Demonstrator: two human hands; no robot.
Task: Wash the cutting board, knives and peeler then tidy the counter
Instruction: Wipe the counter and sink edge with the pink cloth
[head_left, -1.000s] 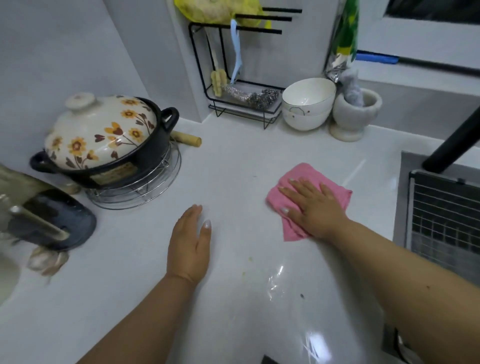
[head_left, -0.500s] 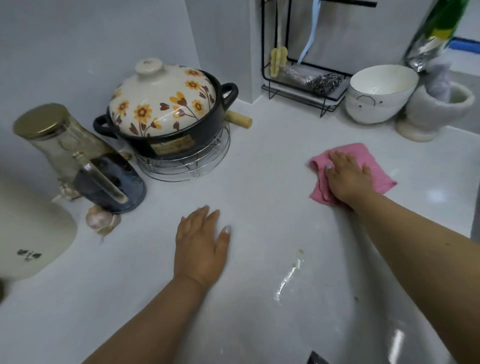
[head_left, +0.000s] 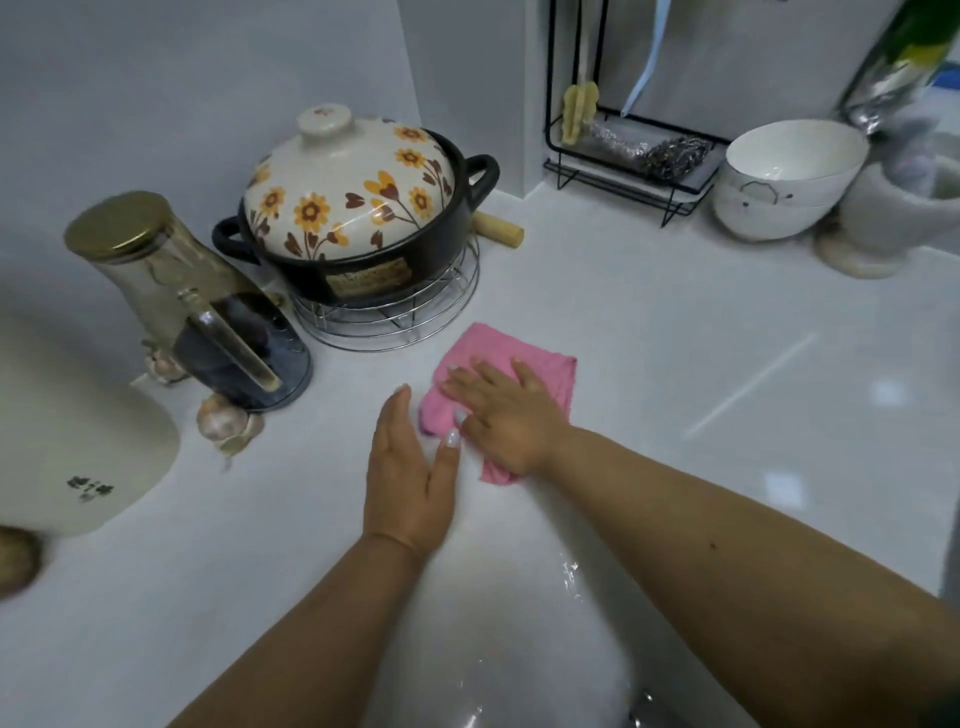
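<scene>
A pink cloth (head_left: 540, 366) lies flat on the white counter (head_left: 675, 364) in the middle of the view. My right hand (head_left: 504, 410) presses down on it with straight, spread fingers. My left hand (head_left: 408, 478) rests on the counter just left of the cloth, turned partly on its edge with fingers straight, its thumb close to my right hand. No cutting board, knife or peeler is in view.
A flowered clay pot (head_left: 358, 208) sits on a wire trivet (head_left: 395, 322) at the back left, beside a glass jug (head_left: 187, 301) and garlic bulbs (head_left: 223, 423). A black wire rack (head_left: 623, 145), white bowls (head_left: 784, 176) and a stone mortar (head_left: 893, 213) line the back. The near counter is wet.
My right hand has slid the pink cloth leftward across the counter, up next to my left hand. My left hand has tipped from flat onto its edge.
</scene>
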